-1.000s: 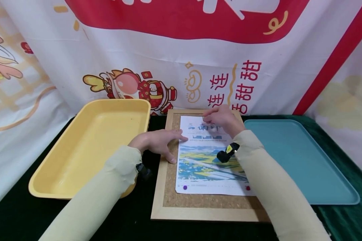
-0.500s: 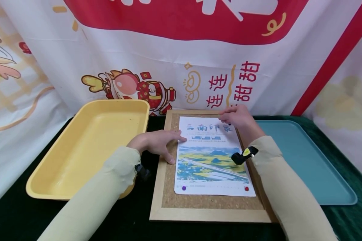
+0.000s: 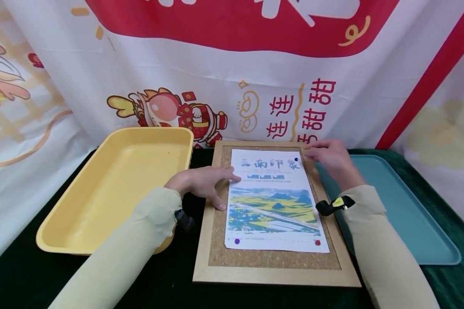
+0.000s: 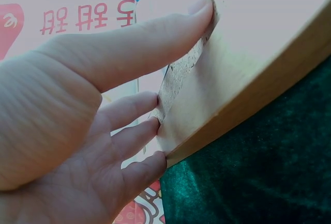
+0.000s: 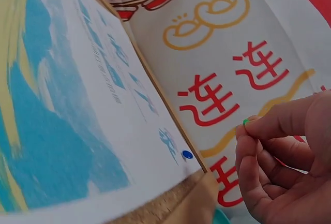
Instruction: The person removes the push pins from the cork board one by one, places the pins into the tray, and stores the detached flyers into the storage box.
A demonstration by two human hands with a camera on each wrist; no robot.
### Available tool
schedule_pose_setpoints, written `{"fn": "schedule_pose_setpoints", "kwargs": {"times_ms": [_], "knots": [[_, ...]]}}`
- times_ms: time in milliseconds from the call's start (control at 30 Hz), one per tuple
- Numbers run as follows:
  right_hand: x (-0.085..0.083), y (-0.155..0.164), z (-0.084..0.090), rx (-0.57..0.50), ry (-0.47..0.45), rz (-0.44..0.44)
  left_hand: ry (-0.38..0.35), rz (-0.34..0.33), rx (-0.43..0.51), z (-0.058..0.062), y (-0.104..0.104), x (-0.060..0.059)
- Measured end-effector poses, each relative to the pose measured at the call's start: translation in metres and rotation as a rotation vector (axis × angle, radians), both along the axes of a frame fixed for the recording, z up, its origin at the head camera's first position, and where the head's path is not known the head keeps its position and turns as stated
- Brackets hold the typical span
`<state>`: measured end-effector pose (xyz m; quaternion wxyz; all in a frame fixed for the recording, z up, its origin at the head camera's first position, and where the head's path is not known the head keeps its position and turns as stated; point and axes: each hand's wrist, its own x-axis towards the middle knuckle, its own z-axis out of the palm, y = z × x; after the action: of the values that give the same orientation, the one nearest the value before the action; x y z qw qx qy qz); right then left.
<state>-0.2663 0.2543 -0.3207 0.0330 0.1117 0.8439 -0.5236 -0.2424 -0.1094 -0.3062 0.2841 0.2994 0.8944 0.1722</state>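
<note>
Head view: left hand (image 3: pixel 201 182) lies flat, fingers straight, pressing the printed landscape poster (image 3: pixel 272 201) onto the wood-framed cork board (image 3: pixel 216 240). Right wrist view: right hand (image 5: pixel 282 175) pinches what looks like a tiny green pushpin (image 5: pixel 245 122), near the blue pushpin (image 5: pixel 187 154).

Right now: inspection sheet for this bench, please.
Surface: dark green cloth.
Job's things: poster on cork board; blue pin top right, purple pin and red pin at the bottom corners.
Clutter: yellow tray, teal tray, both bare inside.
Grippers: left hand presses the poster's left edge; right hand pinches a green pin.
Cables: nothing seen.
Surroundings: printed banner behind.
</note>
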Motion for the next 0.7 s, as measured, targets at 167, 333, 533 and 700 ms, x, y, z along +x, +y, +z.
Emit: {"fn": "schedule_pose_setpoints", "kwargs": {"times_ms": [167, 333, 533, 700], "knots": [[0.002, 0.015, -0.001, 0.009, -0.009, -0.004, 0.004, 0.016, -0.017, -0.001, 0.002, -0.001], [0.005, 0.028, 0.001, 0.043, -0.007, -0.011, 0.017, 0.009, -0.024, 0.000, 0.003, -0.002], [0.010, 0.045, 0.001, 0.104, -0.006, -0.025, 0.013, 0.004, -0.015, 0.001, 0.005, -0.003], [0.008, 0.054, -0.003, 0.097, -0.044, -0.064, 0.007, 0.021, -0.026, -0.001, 0.001, -0.001]]}}
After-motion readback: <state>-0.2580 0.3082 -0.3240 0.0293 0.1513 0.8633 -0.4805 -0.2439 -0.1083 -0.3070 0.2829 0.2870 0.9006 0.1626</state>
